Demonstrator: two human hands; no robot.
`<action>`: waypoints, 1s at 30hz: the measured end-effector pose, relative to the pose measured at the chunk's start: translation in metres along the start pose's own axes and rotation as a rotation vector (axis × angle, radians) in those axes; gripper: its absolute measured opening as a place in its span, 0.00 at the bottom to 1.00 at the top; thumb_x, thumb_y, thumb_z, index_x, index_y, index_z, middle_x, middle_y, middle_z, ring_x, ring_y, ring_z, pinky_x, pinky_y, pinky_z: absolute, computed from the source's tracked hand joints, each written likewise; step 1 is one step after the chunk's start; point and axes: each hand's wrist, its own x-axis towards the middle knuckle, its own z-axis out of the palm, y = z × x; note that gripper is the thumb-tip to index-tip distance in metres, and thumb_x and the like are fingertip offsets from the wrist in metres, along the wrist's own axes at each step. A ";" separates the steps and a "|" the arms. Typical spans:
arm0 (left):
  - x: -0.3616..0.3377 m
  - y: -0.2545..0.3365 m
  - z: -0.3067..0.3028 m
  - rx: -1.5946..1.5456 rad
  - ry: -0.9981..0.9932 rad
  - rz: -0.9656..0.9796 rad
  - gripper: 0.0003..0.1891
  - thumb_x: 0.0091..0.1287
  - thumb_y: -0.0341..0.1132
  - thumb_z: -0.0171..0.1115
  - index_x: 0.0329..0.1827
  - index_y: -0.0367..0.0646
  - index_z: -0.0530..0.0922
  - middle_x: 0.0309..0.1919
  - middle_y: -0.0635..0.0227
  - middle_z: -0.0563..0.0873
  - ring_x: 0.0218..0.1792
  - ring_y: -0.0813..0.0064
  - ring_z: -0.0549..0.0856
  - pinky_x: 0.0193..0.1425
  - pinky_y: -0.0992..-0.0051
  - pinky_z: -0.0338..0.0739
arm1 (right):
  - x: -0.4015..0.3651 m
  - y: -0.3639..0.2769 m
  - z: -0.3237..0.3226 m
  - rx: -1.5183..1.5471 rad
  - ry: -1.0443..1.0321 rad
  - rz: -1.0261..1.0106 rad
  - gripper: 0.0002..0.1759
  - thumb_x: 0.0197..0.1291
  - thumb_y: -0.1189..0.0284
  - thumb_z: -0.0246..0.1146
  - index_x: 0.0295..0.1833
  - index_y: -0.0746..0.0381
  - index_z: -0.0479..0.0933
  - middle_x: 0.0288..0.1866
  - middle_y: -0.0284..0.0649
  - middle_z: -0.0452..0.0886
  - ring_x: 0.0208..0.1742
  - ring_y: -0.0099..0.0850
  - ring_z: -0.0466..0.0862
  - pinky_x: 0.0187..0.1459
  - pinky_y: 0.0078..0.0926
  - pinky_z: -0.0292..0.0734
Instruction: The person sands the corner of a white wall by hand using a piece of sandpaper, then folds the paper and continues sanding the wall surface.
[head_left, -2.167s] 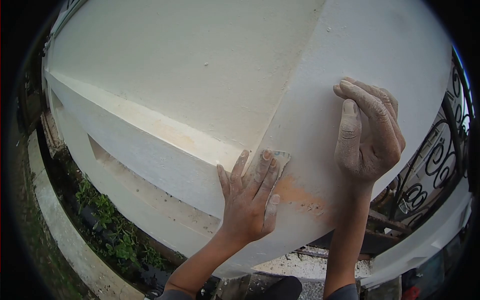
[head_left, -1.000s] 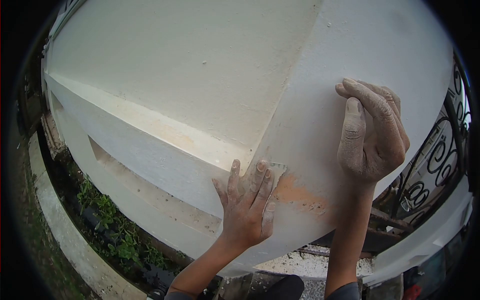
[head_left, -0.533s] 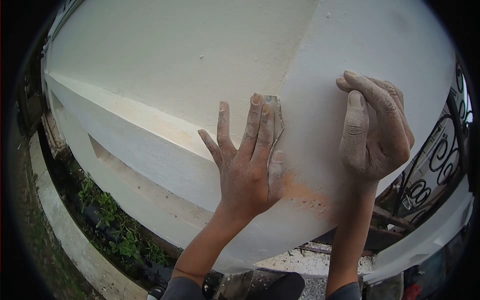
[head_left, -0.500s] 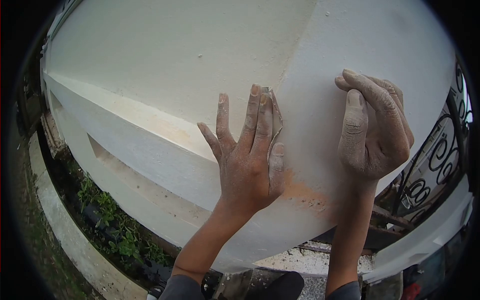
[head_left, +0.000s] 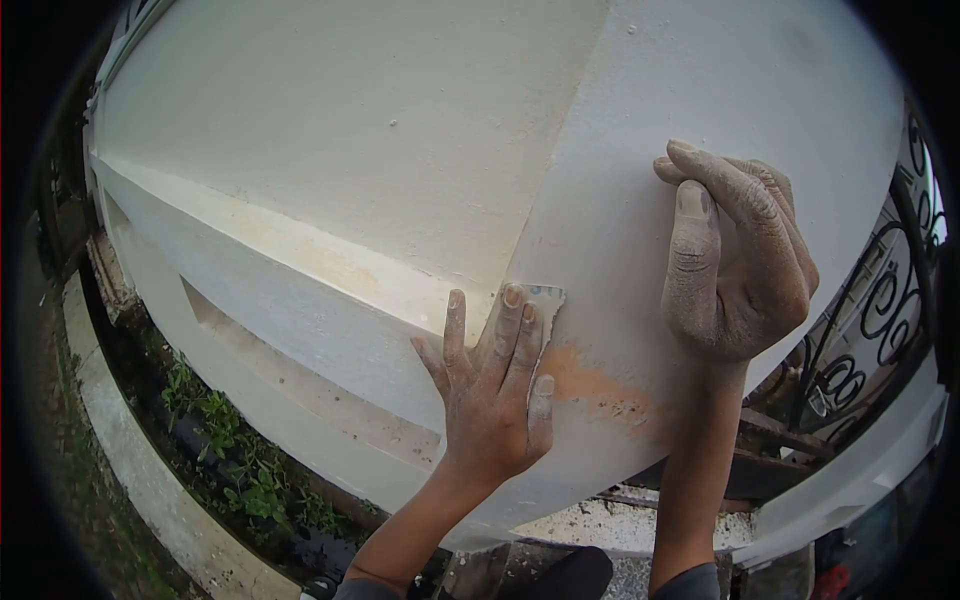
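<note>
My left hand (head_left: 495, 410), dusty white at the fingers, lies on the painted wall (head_left: 600, 250) at its corner edge. Under its outstretched fingers is a pale, ragged-edged piece of sandpaper (head_left: 545, 294), pressed against the wall, with much of it hidden by the hand. An orange-tan worn patch (head_left: 590, 385) shows just right of the thumb. Coated in white dust, my right hand (head_left: 740, 255) is raised in front of the wall's right face. Its fingers curl toward the thumb, and nothing shows in them.
A ledge (head_left: 300, 255) runs along the wall to the left. Green plants (head_left: 235, 440) grow in a ditch below, beside a concrete kerb (head_left: 130, 450). Black scrolled ironwork (head_left: 880, 290) stands at the right.
My left hand has slid down the wall edge with the sandpaper, baring more of its upper end. My right hand has shifted slightly left and stays curled.
</note>
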 end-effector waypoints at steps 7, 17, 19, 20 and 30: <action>0.056 -0.001 -0.008 0.027 0.128 0.075 0.36 0.60 0.37 0.50 0.74 0.46 0.56 0.76 0.71 0.54 0.74 0.42 0.44 0.67 0.32 0.22 | -0.001 -0.002 0.003 0.016 0.025 0.017 0.14 0.47 0.90 0.57 0.40 0.72 0.81 0.29 0.47 0.85 0.34 0.32 0.85 0.43 0.28 0.75; 0.056 0.004 -0.006 0.060 0.102 0.103 0.35 0.61 0.37 0.50 0.75 0.50 0.55 0.76 0.71 0.54 0.74 0.43 0.45 0.68 0.33 0.24 | 0.001 -0.002 0.002 0.008 0.009 0.002 0.14 0.47 0.89 0.57 0.40 0.71 0.81 0.29 0.47 0.85 0.34 0.32 0.85 0.42 0.27 0.76; 0.054 0.006 -0.006 0.014 0.098 0.079 0.36 0.61 0.37 0.51 0.75 0.51 0.55 0.76 0.74 0.53 0.74 0.43 0.45 0.68 0.33 0.24 | 0.001 -0.002 0.001 0.007 0.005 -0.006 0.13 0.47 0.89 0.57 0.40 0.71 0.81 0.29 0.47 0.85 0.34 0.33 0.85 0.42 0.27 0.76; 0.039 0.008 -0.006 -0.017 0.063 0.053 0.35 0.61 0.37 0.51 0.75 0.51 0.55 0.76 0.74 0.53 0.74 0.43 0.45 0.68 0.33 0.24 | 0.001 -0.002 0.001 0.008 0.007 -0.008 0.13 0.47 0.89 0.57 0.40 0.72 0.81 0.29 0.47 0.85 0.34 0.33 0.85 0.42 0.27 0.76; 0.068 0.002 -0.011 0.056 0.130 0.092 0.33 0.62 0.38 0.49 0.74 0.50 0.57 0.76 0.73 0.54 0.73 0.42 0.48 0.68 0.32 0.29 | -0.001 -0.001 0.002 0.042 0.032 0.012 0.14 0.47 0.90 0.56 0.40 0.72 0.81 0.29 0.48 0.85 0.34 0.32 0.85 0.41 0.27 0.76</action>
